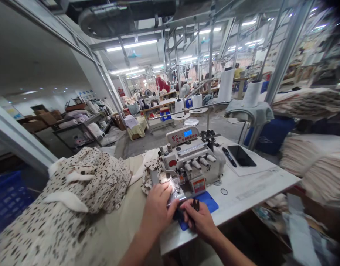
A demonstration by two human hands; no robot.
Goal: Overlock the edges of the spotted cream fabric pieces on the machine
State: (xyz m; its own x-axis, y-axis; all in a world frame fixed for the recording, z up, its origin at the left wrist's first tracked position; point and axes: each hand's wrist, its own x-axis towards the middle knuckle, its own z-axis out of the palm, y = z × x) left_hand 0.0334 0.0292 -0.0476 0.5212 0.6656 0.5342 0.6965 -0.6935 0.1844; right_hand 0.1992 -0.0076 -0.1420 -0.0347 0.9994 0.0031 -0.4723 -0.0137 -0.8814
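Our right grip closes around small black thread snips, tips upward. Beside it, our left grip lies palm-down, fingers at the lit needle area; we cannot tell whether it pinches cloth. Just beyond the left grip, cream fabric with dark spots lies against the boxy off-white metal sewing machine. Working this close, we do best to keep fingertips clear of the needle, the fabric flat, and the snips' tips turned away from it.

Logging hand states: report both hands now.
Left hand: at the white, boxy sewing machine; grip cannot be told.
Right hand: closed, holding small black pointed snips.
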